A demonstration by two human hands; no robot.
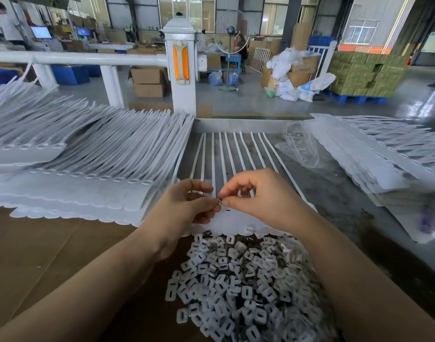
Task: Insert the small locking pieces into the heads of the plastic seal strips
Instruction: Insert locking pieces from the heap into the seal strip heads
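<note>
While both hands meet above the white plastic seal strip row (231,154), left hand (184,206) and right hand (260,198) pinch one small metal locking piece (219,200); loose white-piece pile (241,280) just below.

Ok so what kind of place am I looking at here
Most likely a factory floor with a hand-assembly bench: stacks of white seal strips, a heap of small locking pieces by the hands, and stacked cartons on a blue pallet behind.

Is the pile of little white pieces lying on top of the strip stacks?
No, the pile of locking pieces lies on brown cardboard near the person, below the strips.
</note>
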